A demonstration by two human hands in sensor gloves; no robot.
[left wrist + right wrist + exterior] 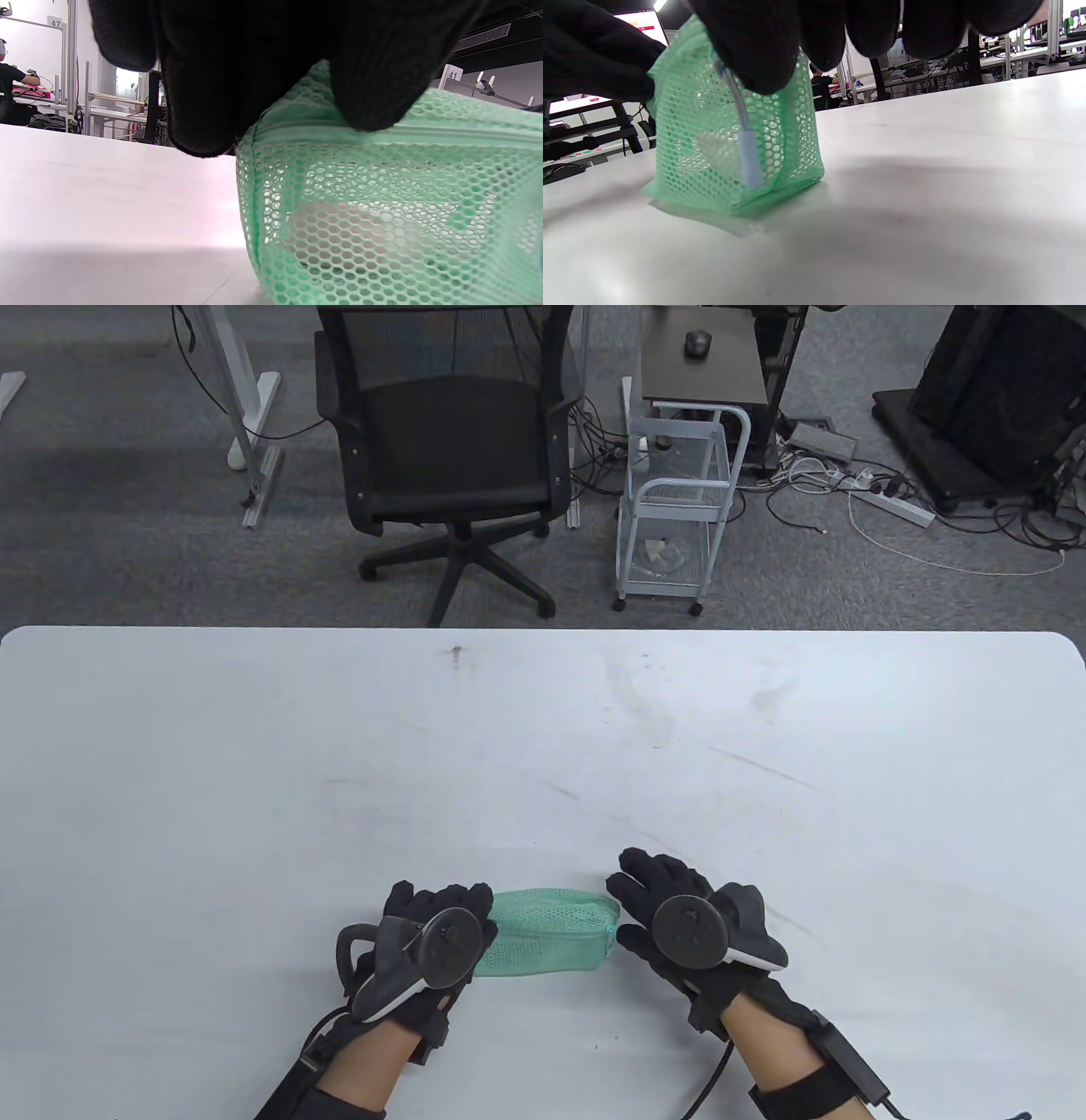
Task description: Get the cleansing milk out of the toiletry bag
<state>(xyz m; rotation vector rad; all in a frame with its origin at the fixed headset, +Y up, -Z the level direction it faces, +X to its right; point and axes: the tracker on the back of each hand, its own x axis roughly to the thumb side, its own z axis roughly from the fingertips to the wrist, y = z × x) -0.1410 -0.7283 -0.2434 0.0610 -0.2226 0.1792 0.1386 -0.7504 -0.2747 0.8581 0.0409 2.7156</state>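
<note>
- Green mesh toiletry bag lying lengthwise on the white tabletop, near the front edge, between both hands.
- Left hand resting on the bag's left end; in the left wrist view, fingers pressing down on the top seam beside the zipper line, clenched lightly on the mesh rather than spread.
- Right hand at the bag's right end; in the right wrist view, fingers closed around the upper corner, apparently pinching the top of the pale blue zipper pull that hangs down the end panel.
- Cleansing milk not out yet: only a pale, pinkish shape behind the mesh, low inside the bag; no label or cap legible.
- Likely risks: soft mesh bunching or lifting off the tabletop if the pull is dragged without firm counter-hold from the left hand; pull slipping from gloved fingertips, being thin and slick-looking; zipper snagging in the mesh at the corner.
- Possibly a further risk: bag tipping and the contents shifting toward one end once opened, making the reach inside awkward.
- Hidden or unclear: zipper slider itself covered by the right fingers; whether the zipper is partly open cannot be told; left thumb out of sight; bag's underside and any other contents not readable.
</note>
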